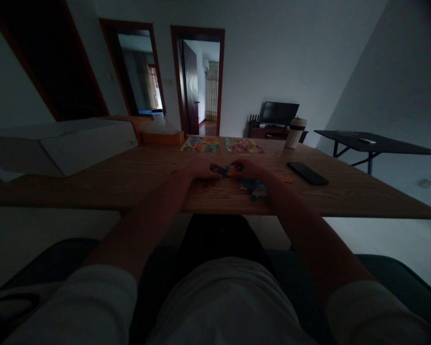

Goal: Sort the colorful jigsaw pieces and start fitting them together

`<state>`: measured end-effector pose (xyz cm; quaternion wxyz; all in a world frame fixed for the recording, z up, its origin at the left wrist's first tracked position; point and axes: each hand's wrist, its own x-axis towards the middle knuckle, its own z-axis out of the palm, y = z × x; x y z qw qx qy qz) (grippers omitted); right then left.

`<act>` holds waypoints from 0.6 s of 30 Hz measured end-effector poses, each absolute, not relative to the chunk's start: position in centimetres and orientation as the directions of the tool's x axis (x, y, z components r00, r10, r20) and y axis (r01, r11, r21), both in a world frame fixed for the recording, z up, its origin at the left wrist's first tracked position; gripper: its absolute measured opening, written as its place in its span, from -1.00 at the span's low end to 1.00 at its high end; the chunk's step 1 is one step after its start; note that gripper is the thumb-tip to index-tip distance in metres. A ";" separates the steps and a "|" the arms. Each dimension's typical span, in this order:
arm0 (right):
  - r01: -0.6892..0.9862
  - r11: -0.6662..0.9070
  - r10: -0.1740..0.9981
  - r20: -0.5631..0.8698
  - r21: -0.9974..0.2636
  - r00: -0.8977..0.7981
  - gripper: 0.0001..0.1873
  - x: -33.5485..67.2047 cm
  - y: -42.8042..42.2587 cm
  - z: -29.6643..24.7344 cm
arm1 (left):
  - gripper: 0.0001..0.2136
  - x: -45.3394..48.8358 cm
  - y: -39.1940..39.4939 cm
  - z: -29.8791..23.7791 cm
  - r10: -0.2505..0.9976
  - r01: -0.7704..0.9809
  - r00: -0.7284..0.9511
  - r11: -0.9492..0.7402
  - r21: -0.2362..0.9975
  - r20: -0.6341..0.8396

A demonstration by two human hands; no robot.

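Both hands meet over the wooden table (158, 177) at a dark, colourful cluster of jigsaw puzzle pieces (224, 171). My left hand (202, 168) grips its left side with curled fingers, while my right hand (247, 169) closes on the right side. Dim light hides the fingertips and the exact joins between pieces. Loose blue-green puzzle pieces (254, 189) lie just below my right hand, partly behind the forearm. A few orange pieces (285, 178) are farther right. Beyond the hands, two colourful printed puzzle pictures (201, 144) lie flat side by side.
A black phone (308, 173) lies to the right, with a light tumbler (295, 134) standing behind it. At the far left are a large white box (86, 146) and an orange open box (163, 138) holding clear plastic. The table's front edge runs close to my lap.
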<state>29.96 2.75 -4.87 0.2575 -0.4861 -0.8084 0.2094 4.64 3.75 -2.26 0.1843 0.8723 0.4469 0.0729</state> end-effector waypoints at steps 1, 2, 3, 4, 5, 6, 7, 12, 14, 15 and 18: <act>0.671 0.426 0.902 0.222 -0.607 -0.372 -0.39 30.0 2.9 -5.0 | -0.55 4.8 3.7 -2.3 0.793 0.745 0.605 -0.532 0.403 -0.072; 0.668 0.414 0.909 0.234 -0.618 -0.346 -0.42 30.0 3.1 -5.1 | -0.57 4.9 3.6 -2.4 0.782 0.737 0.619 -0.546 0.399 -0.073; 0.672 0.408 0.913 0.253 -0.619 -0.321 -0.45 30.0 3.3 -5.2 | -0.58 5.0 3.6 -2.4 0.776 0.732 0.628 -0.566 0.379 -0.053; 0.681 0.408 0.913 0.280 -0.608 -0.297 -0.47 30.1 3.5 -5.2 | -0.60 5.0 3.6 -2.3 0.774 0.730 0.633 -0.584 0.355 -0.028; 0.698 0.407 0.912 0.310 -0.590 -0.270 -0.48 30.1 3.7 -5.3 | -0.61 5.1 3.6 -2.3 0.774 0.730 0.633 -0.591 0.342 -0.013; 0.719 0.392 0.914 0.334 -0.574 -0.232 -0.50 30.2 3.9 -5.3 | -0.61 5.1 3.6 -2.3 0.776 0.731 0.630 -0.586 0.350 -0.017; 0.739 0.364 0.919 0.346 -0.566 -0.188 -0.51 30.3 4.1 -5.3 | -0.62 5.1 3.5 -2.3 0.778 0.730 0.627 -0.572 0.373 -0.033; 0.800 0.166 0.961 0.278 -0.576 0.001 -0.46 31.5 4.5 -5.5 | -0.63 5.1 3.1 -2.2 0.779 0.702 0.623 -0.517 0.490 -0.072; 0.806 0.089 0.959 0.269 -0.585 0.088 -0.47 32.6 4.6 -5.4 | -0.63 5.1 3.0 -2.2 0.775 0.694 0.628 -0.515 0.503 -0.074; 0.808 0.044 0.954 0.264 -0.587 0.139 -0.48 33.2 4.7 -5.2 | -0.62 5.1 3.0 -2.3 0.772 0.691 0.632 -0.520 0.503 -0.070; 0.814 -0.092 0.943 0.212 -0.573 0.256 -0.50 35.4 5.0 -4.5 | -0.60 5.1 3.1 -2.4 0.766 0.686 0.642 -0.547 0.480 -0.044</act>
